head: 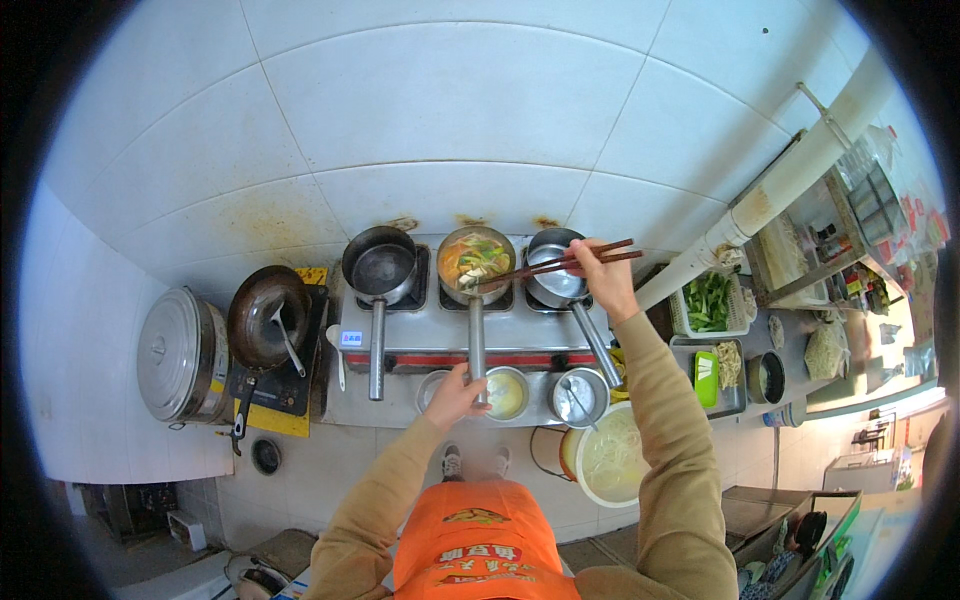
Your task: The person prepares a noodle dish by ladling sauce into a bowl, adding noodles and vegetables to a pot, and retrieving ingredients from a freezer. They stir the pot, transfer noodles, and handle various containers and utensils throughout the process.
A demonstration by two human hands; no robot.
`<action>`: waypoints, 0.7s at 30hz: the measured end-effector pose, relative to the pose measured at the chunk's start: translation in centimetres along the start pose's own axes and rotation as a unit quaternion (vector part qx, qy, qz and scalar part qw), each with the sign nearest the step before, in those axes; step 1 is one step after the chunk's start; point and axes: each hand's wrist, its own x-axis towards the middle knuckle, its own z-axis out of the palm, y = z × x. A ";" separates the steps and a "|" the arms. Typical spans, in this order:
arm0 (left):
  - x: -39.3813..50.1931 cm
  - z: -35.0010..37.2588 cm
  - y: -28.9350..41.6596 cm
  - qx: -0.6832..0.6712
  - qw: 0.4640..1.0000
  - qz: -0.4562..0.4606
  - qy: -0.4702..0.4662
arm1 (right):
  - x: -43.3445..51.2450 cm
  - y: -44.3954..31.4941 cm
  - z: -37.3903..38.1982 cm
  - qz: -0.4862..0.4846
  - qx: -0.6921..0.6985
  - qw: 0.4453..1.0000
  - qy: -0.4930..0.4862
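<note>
My left hand [454, 396] grips the long metal handle [476, 330] of the middle saucepan [495, 298]. Inside that pan is a reddish soup [474, 259] with green leaves, pale strips and some white pieces. My right hand [606, 279] holds a pair of dark wooden chopsticks [551, 266], and their tips reach into the soup near the pan's front right side. Beneath the chopsticks, a second saucepan [538, 241] stands on the right burner with clear liquid in it. On the left burner sits a dark saucepan [380, 262].
A wok [259, 322] holding a ladle rests on an induction cooker [296, 394], beside a large lidded pot [166, 360]. Along the stove's front stand a bowl of yellowish liquid [506, 394] and a metal pot [579, 397]. Right are a white bucket [609, 457] and a basket of greens [707, 302].
</note>
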 end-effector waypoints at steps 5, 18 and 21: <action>0.0 0.0 0.0 -0.004 1.000 -0.003 0.003 | 2.0 -1.3 -2.6 -0.070 -0.056 0.996 -0.002; 0.0 0.1 -0.2 -0.009 1.000 0.004 0.010 | 0.9 -2.0 1.3 -0.220 -0.192 0.946 -0.144; 0.0 0.2 -0.1 -0.007 1.000 0.003 0.008 | 0.2 -3.7 1.0 -0.236 -0.217 0.926 -0.197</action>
